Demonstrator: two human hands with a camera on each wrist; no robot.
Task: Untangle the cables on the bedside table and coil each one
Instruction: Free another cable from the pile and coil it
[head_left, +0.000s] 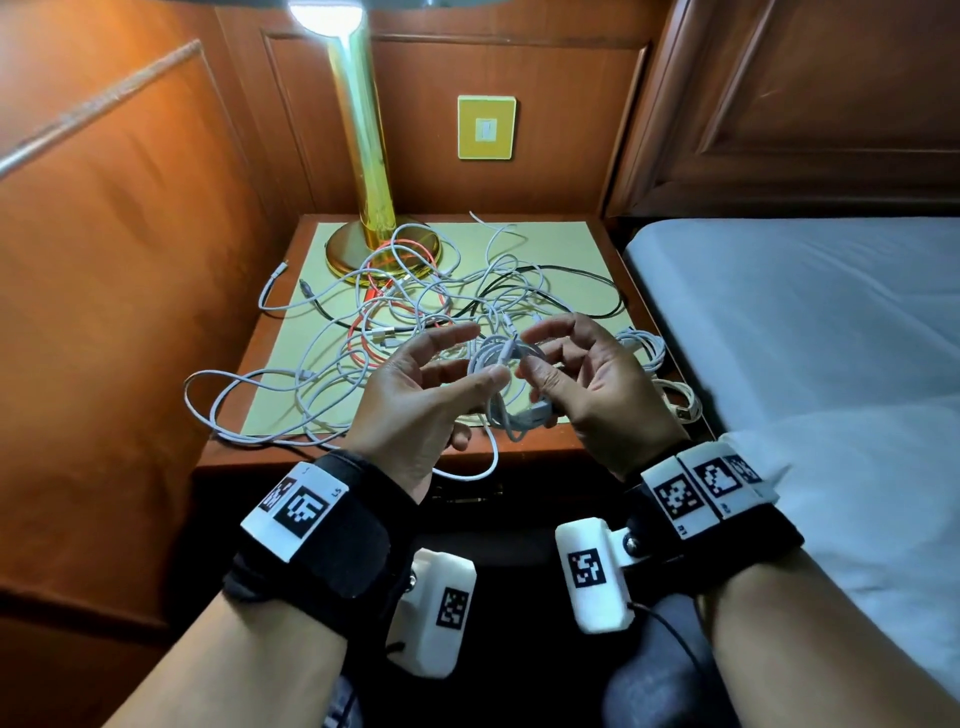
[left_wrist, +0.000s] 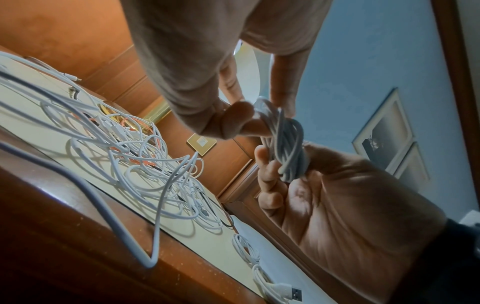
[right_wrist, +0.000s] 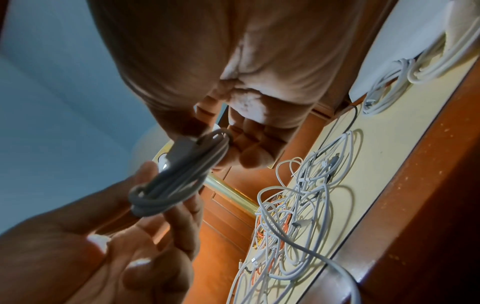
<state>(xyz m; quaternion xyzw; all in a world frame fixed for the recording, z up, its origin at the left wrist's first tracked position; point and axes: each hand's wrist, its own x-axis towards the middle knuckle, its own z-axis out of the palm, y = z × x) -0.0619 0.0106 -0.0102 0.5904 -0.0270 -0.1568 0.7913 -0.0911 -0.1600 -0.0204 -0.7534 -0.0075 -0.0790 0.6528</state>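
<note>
A small coil of white cable hangs between my two hands above the front of the bedside table. My left hand pinches one side of it with the thumb, the other fingers spread. My right hand curls round the other side, near the USB plug. The same coil shows in both wrist views. Behind the hands lies a loose tangle of white, orange and black cables.
Two coiled white cables lie at the table's right edge, beside the bed. A brass lamp stands at the back left with cables round its base. One white loop hangs over the front edge.
</note>
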